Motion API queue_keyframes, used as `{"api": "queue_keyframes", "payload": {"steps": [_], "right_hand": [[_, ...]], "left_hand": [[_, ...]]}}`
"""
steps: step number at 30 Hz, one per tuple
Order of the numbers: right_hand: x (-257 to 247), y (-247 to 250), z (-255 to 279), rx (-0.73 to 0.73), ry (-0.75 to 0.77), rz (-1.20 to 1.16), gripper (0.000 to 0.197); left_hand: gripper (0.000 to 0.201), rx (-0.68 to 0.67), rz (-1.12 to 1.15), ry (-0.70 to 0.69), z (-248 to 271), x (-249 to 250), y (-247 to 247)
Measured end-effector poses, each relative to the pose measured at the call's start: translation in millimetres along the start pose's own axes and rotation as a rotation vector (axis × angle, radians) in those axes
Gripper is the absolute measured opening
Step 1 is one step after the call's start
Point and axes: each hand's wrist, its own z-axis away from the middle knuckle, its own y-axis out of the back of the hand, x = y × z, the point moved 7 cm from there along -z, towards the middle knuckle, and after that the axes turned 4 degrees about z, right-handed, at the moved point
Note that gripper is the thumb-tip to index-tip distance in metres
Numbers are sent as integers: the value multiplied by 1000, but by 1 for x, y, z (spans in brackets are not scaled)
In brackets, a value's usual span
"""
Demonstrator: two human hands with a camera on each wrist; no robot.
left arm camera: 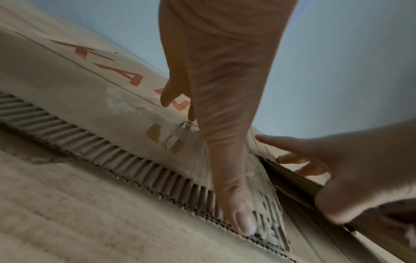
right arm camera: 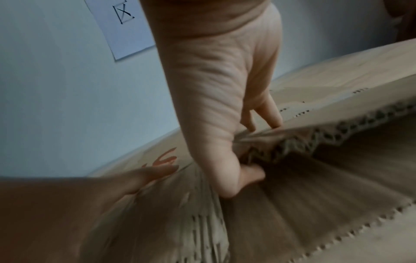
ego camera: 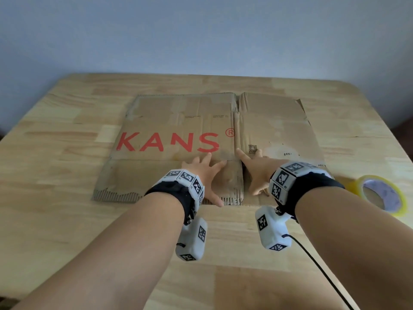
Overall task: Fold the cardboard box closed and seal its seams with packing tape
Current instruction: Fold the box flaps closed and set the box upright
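A flattened brown cardboard box (ego camera: pixel 178 121) with red "KANS" lettering lies on the wooden table (ego camera: pixel 67 220). My left hand (ego camera: pixel 205 173) rests flat on its near left flap, fingers spread, thumb along the corrugated near edge (left arm camera: pixel 157 170). My right hand (ego camera: pixel 257 171) is just right of the slit between the near flaps. In the right wrist view its thumb (right arm camera: pixel 247 174) is tucked under the lifted edge of the right flap (right arm camera: pixel 337 110), with fingers on top, pinching it. A roll of clear yellowish packing tape (ego camera: pixel 380 193) lies flat right of the box.
The table's far edge meets a pale blue wall (ego camera: pixel 201 30). A black cable (ego camera: pixel 317 269) trails from my right wrist over the near table. A white paper sheet (right arm camera: pixel 121 26) hangs on the wall. Bare wood surrounds the box on all sides.
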Motion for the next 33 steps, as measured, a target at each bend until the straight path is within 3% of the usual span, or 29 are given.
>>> {"api": "queue_keyframes", "payload": {"steps": [6, 9, 11, 16, 19, 23, 27, 31, 33], "right_hand": [[-4, 30, 13, 219, 57, -37, 60], [-6, 29, 29, 328, 87, 97, 28], [-1, 25, 37, 424, 82, 91, 20], [16, 8, 57, 618, 40, -98, 13], [23, -4, 68, 677, 17, -220, 23], [18, -22, 73, 558, 64, -182, 47], [16, -34, 86, 451, 126, -167, 75], [24, -37, 100, 516, 101, -148, 56], [30, -43, 104, 561, 75, -200, 43]], "left_hand": [[132, 40, -35, 19, 4, -5, -17], [118, 157, -95, 44, 12, 1, -20], [106, 239, -146, 46, 20, 6, -17], [75, 381, -276, -44, 47, 19, -7], [62, 390, -344, -49, 62, 25, -6], [68, 402, -362, -40, 79, 28, -9], [54, 453, -403, 48, 99, 30, -2], [18, 478, -422, 136, 110, 33, 5], [32, 502, -426, 145, 110, 40, 3]]}}
